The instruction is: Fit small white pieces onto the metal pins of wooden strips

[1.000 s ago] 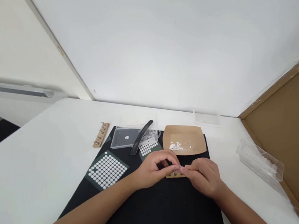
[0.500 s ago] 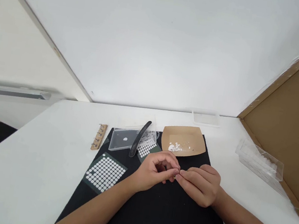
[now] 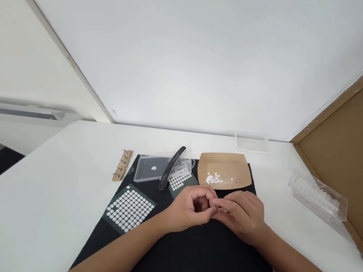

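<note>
My left hand point(image 3: 188, 209) and my right hand point(image 3: 244, 219) meet above the black mat point(image 3: 211, 261), fingertips touching. The left thumb and index finger are pressed together in a ring; whatever they pinch is hidden. Between the curled fingers of my right hand shows a small piece with metallic glints point(image 3: 224, 210), too small to name. A brown paper tray point(image 3: 223, 160) with white scraps lies just beyond the hands. Left of them, a sheet of white oval tabs point(image 3: 130, 210) rests on the mat, and a second tab sheet point(image 3: 180, 183) lies farther back.
A curved black nail file point(image 3: 172, 168) leans across a clear plastic box point(image 3: 149, 170). To the left stands a brown strip with metal pegs point(image 3: 122, 165). Clear containers point(image 3: 318, 193) sit at right by a cardboard panel point(image 3: 355, 120); a clear lid point(image 3: 251, 143) is at the back.
My right hand has turned and its fingers have lifted, so the glinting piece now shows. The left thumb and index finger form a rounder ring. The view has shifted slightly.
</note>
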`<state>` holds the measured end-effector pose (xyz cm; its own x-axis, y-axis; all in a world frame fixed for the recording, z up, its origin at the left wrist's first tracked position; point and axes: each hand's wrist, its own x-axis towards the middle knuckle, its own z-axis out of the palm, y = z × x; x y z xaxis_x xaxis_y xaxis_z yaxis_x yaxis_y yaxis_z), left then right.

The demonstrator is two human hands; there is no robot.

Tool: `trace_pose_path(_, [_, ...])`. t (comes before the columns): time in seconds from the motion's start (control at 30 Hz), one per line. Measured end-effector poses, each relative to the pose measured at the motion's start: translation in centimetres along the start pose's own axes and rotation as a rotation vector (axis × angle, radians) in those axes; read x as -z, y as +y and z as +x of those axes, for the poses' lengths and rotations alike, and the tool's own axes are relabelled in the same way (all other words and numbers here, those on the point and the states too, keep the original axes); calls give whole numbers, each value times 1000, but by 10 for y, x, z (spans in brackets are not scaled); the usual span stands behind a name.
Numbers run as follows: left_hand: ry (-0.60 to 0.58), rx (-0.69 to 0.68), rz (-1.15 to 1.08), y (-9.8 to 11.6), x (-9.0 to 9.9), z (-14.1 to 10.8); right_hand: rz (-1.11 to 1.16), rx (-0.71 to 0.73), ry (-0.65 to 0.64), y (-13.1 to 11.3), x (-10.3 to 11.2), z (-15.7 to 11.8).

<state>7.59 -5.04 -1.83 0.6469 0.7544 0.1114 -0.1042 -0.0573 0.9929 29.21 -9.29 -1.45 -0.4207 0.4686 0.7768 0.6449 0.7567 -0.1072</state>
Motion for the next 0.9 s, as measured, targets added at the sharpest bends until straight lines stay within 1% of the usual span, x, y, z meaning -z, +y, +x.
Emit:
trace_pose_path(0.17, [-27, 103, 7, -3, 2, -1, 65, -39, -10, -2, -4, -2])
trace_pose_path(0.23, [-49, 96, 45, -2, 5, -1, 81, -61, -2, -3, -5, -3])
trace_pose_path(0.27, [-60, 46, 92, -1, 7, -1, 91, -77, 1, -3, -6, -4])
trace_pose_path(0.3, [-72, -39, 157, 2, 10, -1, 101, -98, 0, -3, -7, -4])
trace_pose_path(0.33, [-70, -156, 239, 6, 13, 0, 111, -124, -5, -3, -8, -5])
trace_pose_path(0.4, [-60, -443, 416, 13, 20, 1, 133, -182, -42, -2, -10, -7])
trace_pose_path(0.43, [-28, -530, 469, 17, 23, 1, 147, -211, -68, -2, -12, -7])
trace_pose_path(0.47, [0, -586, 511, 19, 27, 1, 162, -238, -92, -1, -13, -8])
trace_pose_path(0.5, [23, -623, 544, 21, 30, 1, 175, -263, -114, -1, -15, -9])
trace_pose_path(0.57, [42, -655, 605, 20, 36, 1, 185, -291, -145, -2, -17, -10])
trace_pose_path(0.67, [38, -670, 707, 14, 42, 1, 142, -277, -172, -4, -20, -10])
trace_pose_path(0.77, [32, -700, 806, 8, 42, 1, 86, -242, -192, -6, -22, -9])
trace_pose_path(0.9, [27, -730, 889, 5, 41, 1, 58, -223, -201, -7, -24, -7])
